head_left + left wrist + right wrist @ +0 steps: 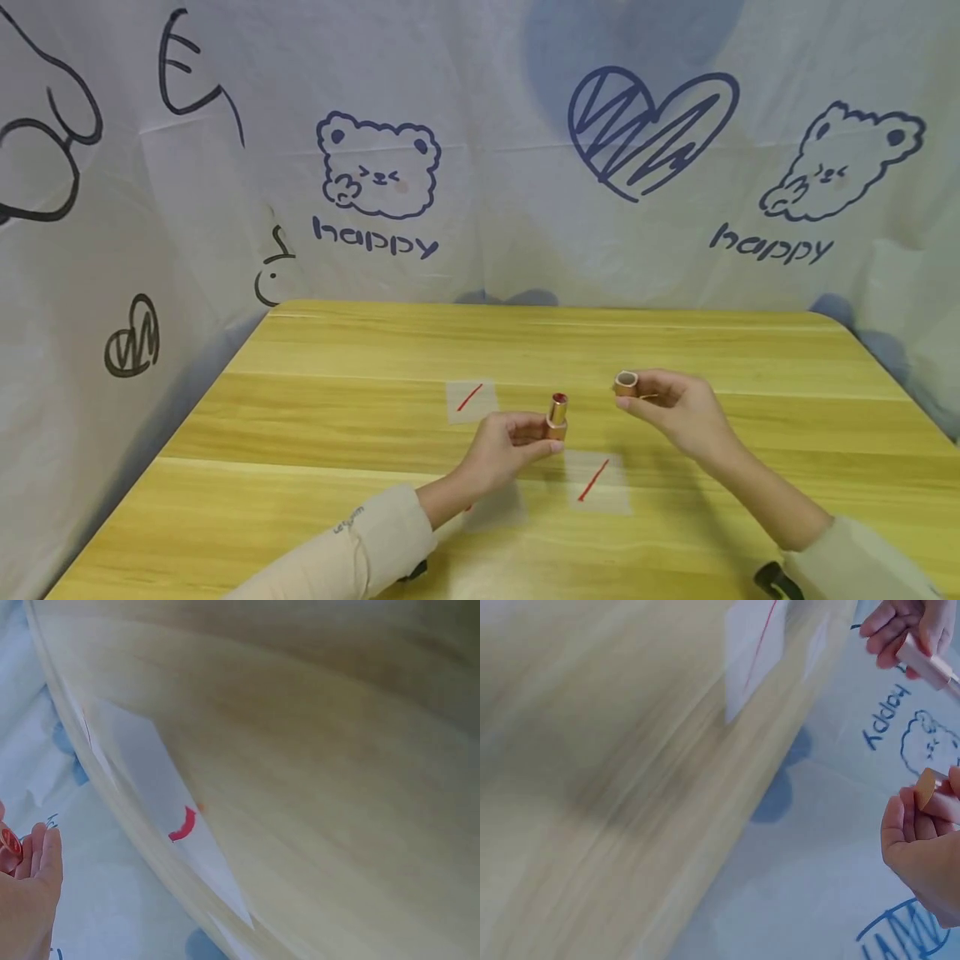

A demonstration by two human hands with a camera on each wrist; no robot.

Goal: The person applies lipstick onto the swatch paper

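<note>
My left hand (495,450) pinches the gold base of a lipstick (557,412), held upright above the table with its red tip showing. To its right and slightly higher, my right hand (693,412) grips the lipstick cap (626,384) between thumb and fingers, its open end facing up. Cap and lipstick are apart. In the right wrist view the cap (936,796) sits in the right fingers, while the left hand (907,630) holds the lipstick (924,664) above. The left wrist view catches only part of the left hand (34,896) at its edge.
White paper pieces with red strokes lie on the wooden table (337,400): one paper (487,408) behind the left hand, another paper (615,496) in front, and a third paper (498,512) partly under the left forearm. A drawn-on white cloth (480,208) hangs behind the table.
</note>
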